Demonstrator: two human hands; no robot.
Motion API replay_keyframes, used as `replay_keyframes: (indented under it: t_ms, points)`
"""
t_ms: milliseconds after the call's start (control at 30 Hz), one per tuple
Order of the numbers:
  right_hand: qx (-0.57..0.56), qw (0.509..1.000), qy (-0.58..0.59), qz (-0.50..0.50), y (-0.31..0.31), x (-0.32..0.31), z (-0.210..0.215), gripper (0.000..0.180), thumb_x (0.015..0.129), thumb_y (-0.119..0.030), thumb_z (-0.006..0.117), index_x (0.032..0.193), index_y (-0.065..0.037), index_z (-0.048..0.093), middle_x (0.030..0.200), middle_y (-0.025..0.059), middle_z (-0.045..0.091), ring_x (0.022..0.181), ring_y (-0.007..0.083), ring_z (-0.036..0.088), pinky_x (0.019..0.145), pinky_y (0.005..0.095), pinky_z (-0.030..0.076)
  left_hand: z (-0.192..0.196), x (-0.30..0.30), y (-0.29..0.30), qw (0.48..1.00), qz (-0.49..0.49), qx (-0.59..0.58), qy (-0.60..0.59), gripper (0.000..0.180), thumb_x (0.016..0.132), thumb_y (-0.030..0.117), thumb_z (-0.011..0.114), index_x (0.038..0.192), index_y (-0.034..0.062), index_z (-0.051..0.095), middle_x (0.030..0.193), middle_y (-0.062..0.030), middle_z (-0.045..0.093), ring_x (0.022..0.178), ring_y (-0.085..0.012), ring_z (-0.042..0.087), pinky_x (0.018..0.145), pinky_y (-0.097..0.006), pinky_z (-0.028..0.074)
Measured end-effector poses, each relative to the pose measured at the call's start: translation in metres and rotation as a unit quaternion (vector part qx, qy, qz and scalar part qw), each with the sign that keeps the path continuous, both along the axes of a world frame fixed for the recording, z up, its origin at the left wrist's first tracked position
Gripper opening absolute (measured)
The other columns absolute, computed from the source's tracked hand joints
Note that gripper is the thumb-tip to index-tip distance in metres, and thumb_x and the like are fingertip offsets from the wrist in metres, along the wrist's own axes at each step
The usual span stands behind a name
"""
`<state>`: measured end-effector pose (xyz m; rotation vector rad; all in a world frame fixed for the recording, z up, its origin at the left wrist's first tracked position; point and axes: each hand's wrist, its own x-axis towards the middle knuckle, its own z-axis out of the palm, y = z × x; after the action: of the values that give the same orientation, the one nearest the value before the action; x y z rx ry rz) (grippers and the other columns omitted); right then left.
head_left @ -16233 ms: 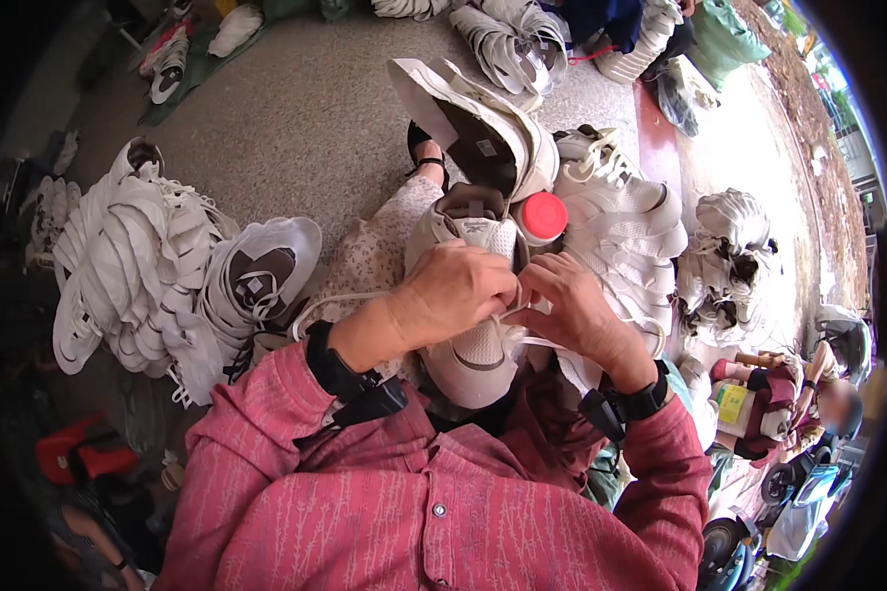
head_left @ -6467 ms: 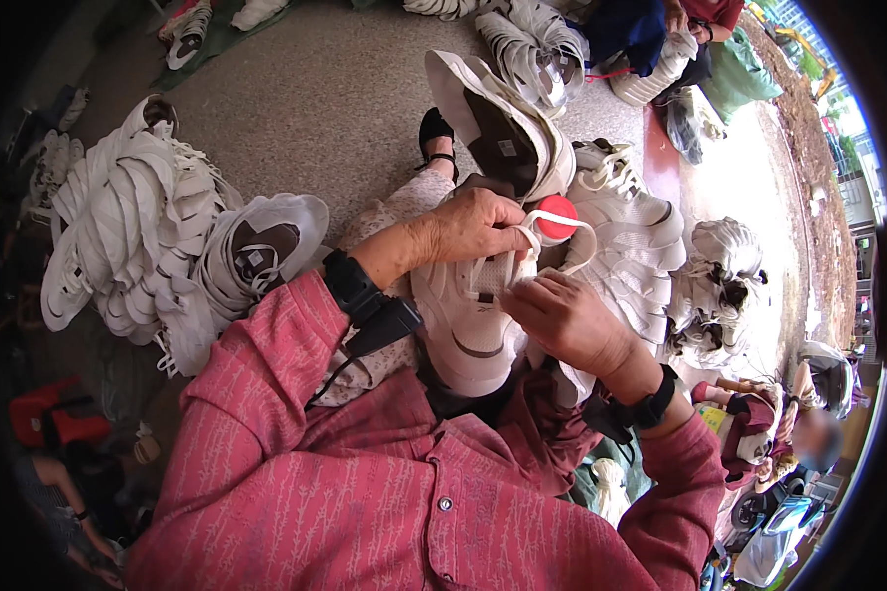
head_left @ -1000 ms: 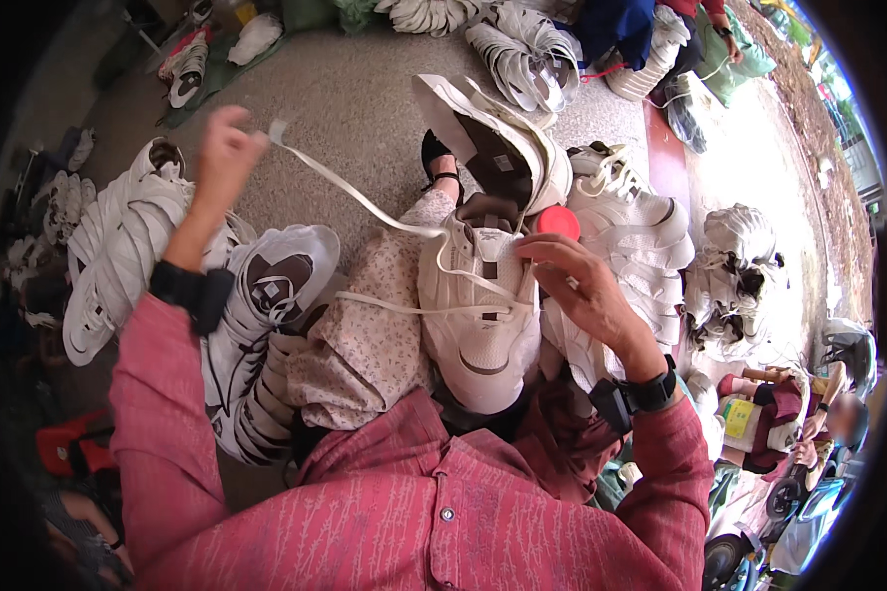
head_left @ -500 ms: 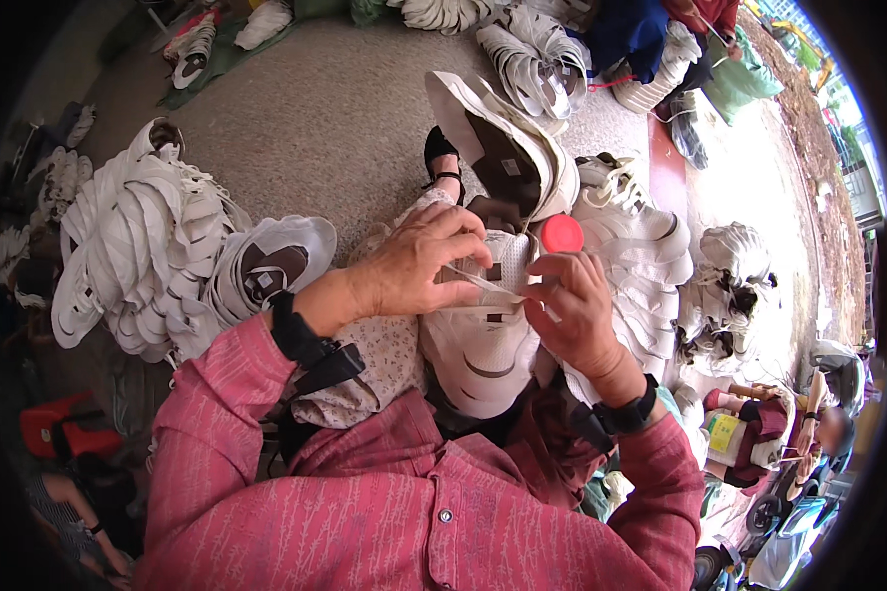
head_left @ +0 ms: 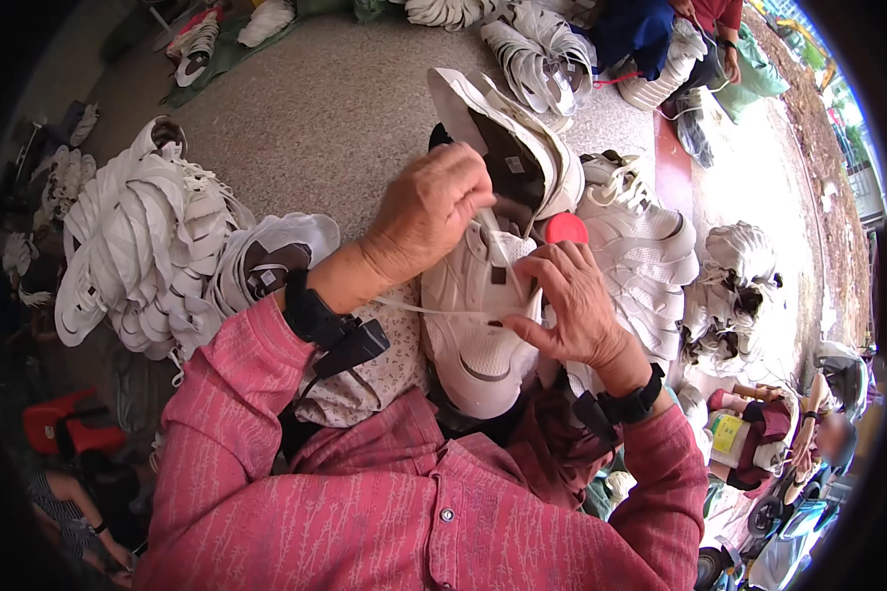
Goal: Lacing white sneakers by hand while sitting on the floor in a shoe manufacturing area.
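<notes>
A white shoe upper [head_left: 478,366] with a mesh surface lies across my lap, its toe toward me. Closed in a pinch, my left hand [head_left: 429,209] holds a white shoelace [head_left: 501,246] above the far end of the lacing and draws it taut. Another length of lace runs left from the eyelets across the upper, below my left wrist. My right hand [head_left: 574,303] is bent over the upper's right side, gripping it with thumb and fingers by the eyelets; its fingertips are partly hidden. A red round cap [head_left: 566,229] sits just beyond my right hand.
Nested uppers [head_left: 508,148] stand just beyond my lap. More stacked uppers [head_left: 636,246] lie at the right, and a large pile [head_left: 138,246] rises at the left. Across the floor, a person [head_left: 650,39] handles uppers near a green sack [head_left: 754,79]. A red container [head_left: 69,424] is at the lower left.
My left hand has moved up and away from my right hand, pulling the lace long. My right hand has shifted slightly and stays by the eyelets.
</notes>
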<state>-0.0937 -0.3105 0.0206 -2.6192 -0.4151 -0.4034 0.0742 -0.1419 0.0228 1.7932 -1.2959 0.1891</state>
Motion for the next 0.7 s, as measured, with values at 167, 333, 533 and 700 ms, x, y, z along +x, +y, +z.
replay_keyframes:
  t_ms: [167,333,533,700]
  points:
    - [-0.019,0.999,0.008,-0.026,0.005,0.008,-0.014,0.022,0.084,-0.023,0.066,0.095,-0.008,0.056,0.089,0.0075,0.053,0.085,0.0279,0.053,0.076,0.0389,0.037,0.017,-0.023,0.042,0.995,0.032,0.069,0.066,0.014,0.090,0.015,0.065,0.088,0.0035,0.058,0.083,-0.0060,0.055,0.073,-0.0181,0.056,0.062,-0.030,0.044]
    - [0.053,0.997,0.001,-0.063,0.007,0.014,-0.024,0.012,0.088,-0.016,0.063,0.092,-0.007,0.055,0.083,0.0078,0.057,0.080,0.0279,0.054,0.076,0.0379,0.036,-0.009,-0.057,0.111,0.726,-0.027,0.305,0.615,0.031,0.100,0.034,0.054,0.117,0.0079,0.056,0.088,-0.0055,0.059,0.065,-0.0143,0.054,0.055,-0.026,0.044]
    - [0.251,0.956,0.078,-0.129,0.018,0.016,-0.020,0.011,0.094,-0.015,0.060,0.094,-0.005,0.054,0.077,0.0055,0.063,0.071,0.0204,0.056,0.075,0.0325,0.038,-0.042,-0.074,0.116,0.458,-0.080,-0.117,0.877,0.039,0.101,0.036,0.050,0.129,0.0089,0.048,0.091,-0.0033,0.060,0.074,-0.0125,0.057,0.058,-0.025,0.047]
    - [0.605,0.780,0.146,-0.063,0.024,-0.001,-0.014,0.012,0.098,-0.011,0.056,0.108,-0.004,0.052,0.079,0.0003,0.060,0.078,0.0057,0.056,0.071,0.0208,0.043,0.013,-0.056,0.101,0.644,-0.199,-0.195,0.712,0.025,0.103,0.024,0.048,0.107,0.0021,0.059,0.075,-0.0014,0.055,0.060,-0.0099,0.053,0.052,-0.025,0.045]
